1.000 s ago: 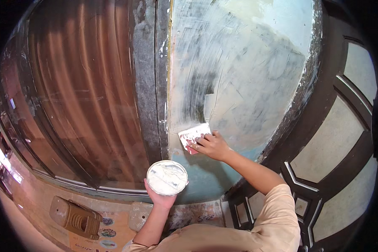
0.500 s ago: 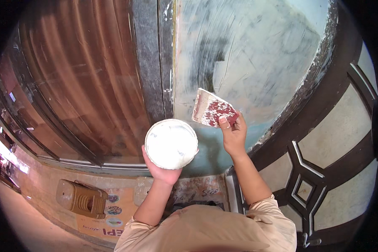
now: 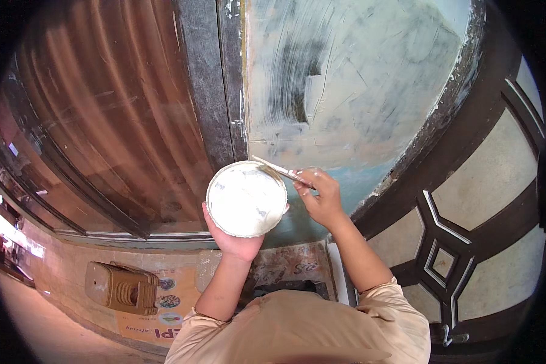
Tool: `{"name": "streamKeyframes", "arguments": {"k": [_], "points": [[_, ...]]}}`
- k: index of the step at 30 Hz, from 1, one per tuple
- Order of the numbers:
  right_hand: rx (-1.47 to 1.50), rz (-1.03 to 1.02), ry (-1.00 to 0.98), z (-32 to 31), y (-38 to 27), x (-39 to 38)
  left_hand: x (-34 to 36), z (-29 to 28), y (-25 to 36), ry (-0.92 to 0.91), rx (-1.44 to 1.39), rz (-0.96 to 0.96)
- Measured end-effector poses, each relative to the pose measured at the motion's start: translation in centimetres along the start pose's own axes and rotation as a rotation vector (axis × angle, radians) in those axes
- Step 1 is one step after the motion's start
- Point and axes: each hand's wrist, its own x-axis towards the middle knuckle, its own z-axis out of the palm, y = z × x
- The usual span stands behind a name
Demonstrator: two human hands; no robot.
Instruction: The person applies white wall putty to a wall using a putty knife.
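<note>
My left hand [image 3: 239, 244] is wrapped under and around a round white tub [image 3: 246, 203] of white paste. Between the fingers and thumb of my right hand [image 3: 319, 193] is a putty knife [image 3: 279, 169], seen nearly edge-on. Its blade tip points left and lies over the tub's upper right rim; whether it touches the rim I cannot tell. White specks dot the fingers of that hand. Ahead stands a pale wall [image 3: 370, 97], smeared with whitish filler and dark streaks, its lower band blue-green.
A dark wooden post [image 3: 209, 79] and glass with a brown curtain [image 3: 115, 91] behind it are at left. To the right is a dark panelled door [image 3: 467, 182] with a handle [image 3: 454, 335]. A stack of brown plastic stools [image 3: 120, 287] stands on the floor at lower left.
My right hand has moved down and left from the wall, turning the putty knife from flat to edge-on at the tub's rim. My left hand still holds the tub, slightly higher.
</note>
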Motion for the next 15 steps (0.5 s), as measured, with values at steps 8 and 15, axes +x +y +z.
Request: {"name": "streamKeyframes", "arguments": {"k": [8,15], "points": [[-0.202,0.342,-0.034,-4.3,0.9,1.1,-0.3,-1.1,0.7,-0.103,-0.051,-0.043],[0.737,0.487,0.4,-1.8,1.4,2.9,-0.7,-2.0,-0.4,0.067,0.032,-0.03]]}}
